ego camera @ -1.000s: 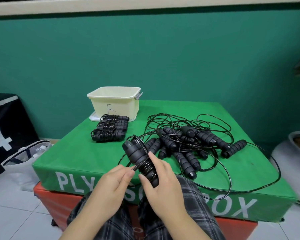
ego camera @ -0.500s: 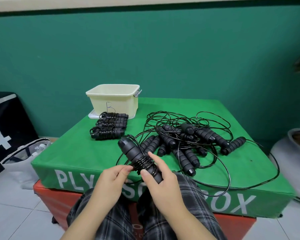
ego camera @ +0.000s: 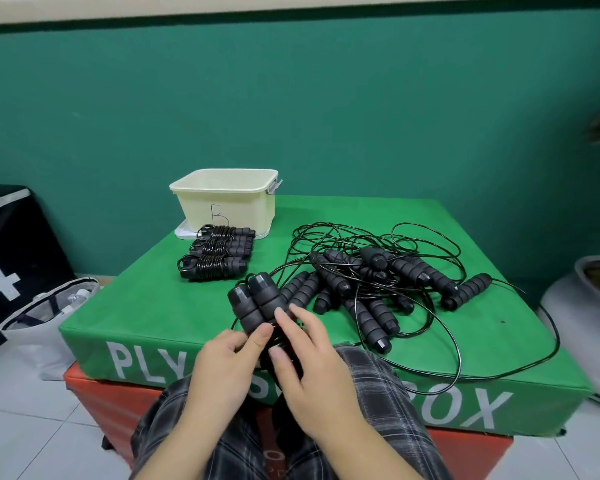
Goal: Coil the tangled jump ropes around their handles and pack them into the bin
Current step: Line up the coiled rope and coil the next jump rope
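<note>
here both hands clamp one pair of black handles [ego camera: 257, 306]: left hand [ego camera: 222, 362] pinches them low with thumb and fingers, right hand [ego camera: 312, 375] curls round the wrapped cord. beyond the fingertips lie the tangled ropes [ego camera: 378, 282], three coiled ropes [ego camera: 215, 258] and the cream bin [ego camera: 226, 199].
</note>
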